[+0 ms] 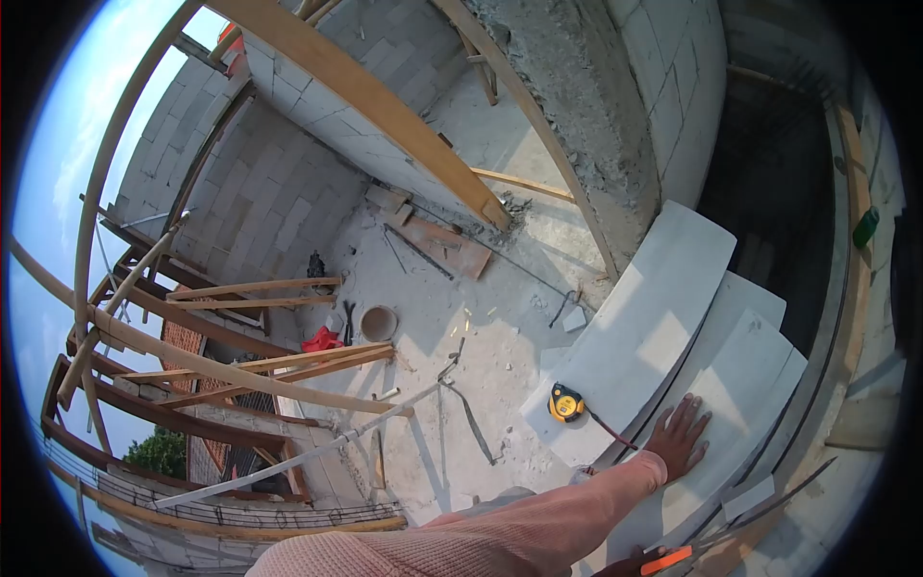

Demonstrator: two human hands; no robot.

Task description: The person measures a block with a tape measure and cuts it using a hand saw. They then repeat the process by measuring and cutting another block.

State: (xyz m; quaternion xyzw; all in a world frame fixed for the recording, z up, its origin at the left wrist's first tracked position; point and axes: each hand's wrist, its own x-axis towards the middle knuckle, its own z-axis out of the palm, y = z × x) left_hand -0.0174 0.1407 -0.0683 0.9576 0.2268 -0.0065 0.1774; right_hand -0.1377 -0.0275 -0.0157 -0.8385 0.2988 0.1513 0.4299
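Steadying, seemingly, the step in hand: left hand (679, 444), fingers spread flat, pale panel (745, 370) beneath them; tape measure (565, 403) left of them; right hand (627, 564), cropped, gripping orange tool (665, 561); next move calls for even pressure.

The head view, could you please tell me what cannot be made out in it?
Right hand: head view, mostly cut off by the bottom edge; its grip unclear.
Tape measure label: head view, too small to read.
Board under left hand: head view, covered by palm.
Dark recess: head view, lost in shadow.
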